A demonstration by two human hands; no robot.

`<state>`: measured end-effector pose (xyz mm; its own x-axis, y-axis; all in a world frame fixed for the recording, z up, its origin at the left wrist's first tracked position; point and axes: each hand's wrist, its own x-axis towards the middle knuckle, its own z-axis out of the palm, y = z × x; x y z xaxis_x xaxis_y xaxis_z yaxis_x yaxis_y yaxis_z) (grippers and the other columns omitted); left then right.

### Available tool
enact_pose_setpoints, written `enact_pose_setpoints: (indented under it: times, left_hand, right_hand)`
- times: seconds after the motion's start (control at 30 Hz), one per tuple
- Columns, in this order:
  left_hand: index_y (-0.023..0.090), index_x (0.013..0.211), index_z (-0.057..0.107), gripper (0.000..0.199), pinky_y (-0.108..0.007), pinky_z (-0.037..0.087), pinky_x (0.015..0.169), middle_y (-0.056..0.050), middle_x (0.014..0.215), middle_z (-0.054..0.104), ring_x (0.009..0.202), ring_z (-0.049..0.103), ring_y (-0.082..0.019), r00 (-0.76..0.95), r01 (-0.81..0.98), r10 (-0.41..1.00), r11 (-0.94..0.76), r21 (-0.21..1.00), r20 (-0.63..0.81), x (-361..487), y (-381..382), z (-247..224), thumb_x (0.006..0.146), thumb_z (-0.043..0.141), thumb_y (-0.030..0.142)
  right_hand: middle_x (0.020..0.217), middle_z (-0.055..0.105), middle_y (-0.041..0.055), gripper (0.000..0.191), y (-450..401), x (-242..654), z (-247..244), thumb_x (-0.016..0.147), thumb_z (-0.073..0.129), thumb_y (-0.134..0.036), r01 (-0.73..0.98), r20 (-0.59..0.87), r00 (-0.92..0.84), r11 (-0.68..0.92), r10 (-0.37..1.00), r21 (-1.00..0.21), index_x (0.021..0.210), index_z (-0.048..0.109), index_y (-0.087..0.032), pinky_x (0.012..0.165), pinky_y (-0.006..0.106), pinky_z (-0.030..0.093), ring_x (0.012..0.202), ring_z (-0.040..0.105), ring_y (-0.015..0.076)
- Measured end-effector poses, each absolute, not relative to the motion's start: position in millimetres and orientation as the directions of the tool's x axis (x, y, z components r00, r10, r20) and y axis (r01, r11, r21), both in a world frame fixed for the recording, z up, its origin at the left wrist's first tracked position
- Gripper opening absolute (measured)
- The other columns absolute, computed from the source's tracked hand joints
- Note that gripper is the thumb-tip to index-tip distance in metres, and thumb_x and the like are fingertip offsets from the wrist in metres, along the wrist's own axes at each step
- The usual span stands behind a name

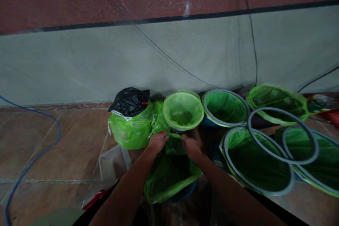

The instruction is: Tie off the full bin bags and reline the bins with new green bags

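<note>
A green bag (pixel 172 187) lines a dark blue bin (pixel 188 191) standing in front of me. Its far edge is stretched between my left hand (pixel 158 141) and my right hand (pixel 191 146), both with fingers closed on it. The near edge of the bag droops over the bin's rim. Just beyond my hands is a bin with a pale green liner (pixel 183 109). Left of it sit tied green bags (pixel 132 130), with a black bag (pixel 130 101) on top.
More green-lined bins with grey rings (pixel 225 107) stand at the right; a loose grey ring (pixel 283 159) lies across two. A white container (pixel 113 164) is left of my arms. A blue hose (pixel 58 130) crosses the tiled floor. Behind runs a wall (pixel 106 63) with cables.
</note>
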<state>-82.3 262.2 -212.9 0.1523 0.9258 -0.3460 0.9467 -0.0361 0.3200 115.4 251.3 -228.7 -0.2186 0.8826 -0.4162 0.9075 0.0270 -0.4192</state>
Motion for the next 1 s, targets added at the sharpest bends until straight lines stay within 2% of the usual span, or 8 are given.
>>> enact_pose_setpoints:
  times: [0.1,0.2,0.37,0.53,0.63,0.77,0.9,1.0]
  left_hand:
    - [0.023,0.111,0.065,0.024,-0.028,0.046,0.093,-0.007,0.11,0.072,0.104,0.066,-0.018,0.104,0.954,0.929,0.007,0.299,-0.355,-84.6,257.8,-210.6,0.096,0.049,0.032]
    - [0.02,0.114,0.064,0.028,-0.028,0.047,0.09,-0.009,0.109,0.073,0.101,0.068,-0.019,-0.036,0.957,0.942,0.128,0.26,-0.335,-94.2,244.1,-209.7,0.097,0.046,0.033]
    - [0.017,0.114,0.065,0.031,-0.032,0.05,0.084,-0.012,0.102,0.074,0.096,0.07,-0.024,-0.345,0.876,0.883,0.425,0.229,-0.317,-111.3,206.3,-208.4,0.097,0.045,0.033]
    - [0.013,0.107,0.066,0.034,-0.036,0.052,0.078,-0.016,0.097,0.074,0.092,0.071,-0.028,-0.571,0.698,0.744,0.663,0.272,-0.347,-97.5,161.8,-210.7,0.097,0.042,0.035]
    - [0.01,0.108,0.064,0.028,-0.036,0.053,0.084,-0.018,0.103,0.072,0.098,0.069,-0.027,-0.663,0.554,0.659,0.751,0.359,-0.355,-77.9,133.6,-216.8,0.094,0.046,0.028]
    - [0.01,0.125,0.052,0.04,-0.04,0.049,0.099,-0.02,0.125,0.061,0.121,0.058,-0.028,-0.697,0.548,0.703,0.65,0.527,-0.142,-59.6,117.7,-209.6,0.089,0.055,0.025]
    - [0.017,0.121,0.057,0.031,-0.04,0.044,0.106,-0.013,0.123,0.063,0.121,0.056,-0.025,-0.478,0.721,0.878,0.377,0.582,0.023,-51.9,159.7,-181.6,0.093,0.048,0.027]
    - [0.017,0.111,0.063,0.026,-0.039,0.045,0.104,-0.01,0.115,0.068,0.113,0.059,-0.023,-0.284,0.793,0.959,0.226,0.566,0.015,-46.3,207.9,-172.4,0.096,0.043,0.025]
  right_hand:
    - [0.116,0.071,0.0113,0.044,255.0,119.5,-224.9,0.089,0.054,-0.027,0.88,-0.377,-0.251,0.047,0.892,-0.473,0.133,0.053,-0.019,0.088,0.034,0.049,0.105,0.067,0.0247]
    - [0.129,0.064,0.0147,0.064,253.4,132.2,-217.8,0.083,0.063,-0.038,0.817,-0.306,-0.139,-0.065,0.942,-0.573,0.14,0.045,-0.015,0.098,0.037,0.047,0.117,0.062,0.0263]
    - [0.124,0.065,0.0207,0.064,233.9,157.6,-205.9,0.088,0.051,-0.05,0.728,-0.281,0.119,-0.276,0.952,-0.627,0.135,0.046,-0.007,0.096,0.042,0.049,0.114,0.064,0.0296]
    - [0.114,0.069,0.0162,0.062,214.6,153.9,-191.5,0.087,0.052,-0.055,0.697,-0.222,0.187,-0.289,0.957,-0.656,0.132,0.048,-0.013,0.091,0.038,0.051,0.106,0.068,0.0272]
    - [0.115,0.069,0.0152,0.061,210.2,140.1,-181.5,0.086,0.055,-0.054,0.755,-0.185,0.142,-0.227,0.972,-0.615,0.132,0.05,-0.014,0.09,0.036,0.05,0.107,0.066,0.0276]
    - [0.12,0.066,0.0163,0.053,215.3,126.2,-173.4,0.088,0.057,-0.044,0.848,-0.162,0.087,-0.158,0.983,-0.507,0.131,0.053,-0.013,0.097,0.036,0.045,0.117,0.059,0.0288]
    - [0.115,0.068,0.0139,0.041,231.8,123.3,-174.7,0.09,0.055,-0.037,0.869,-0.155,0.061,-0.129,0.986,-0.477,0.125,0.061,-0.015,0.096,0.033,0.044,0.112,0.06,0.0263]
    - [0.107,0.071,0.011,0.029,244.6,125.0,-181.5,0.092,0.051,-0.034,0.861,-0.162,0.027,-0.105,0.986,-0.497,0.107,0.071,-0.019,0.09,0.03,0.044,0.104,0.063,0.0232]
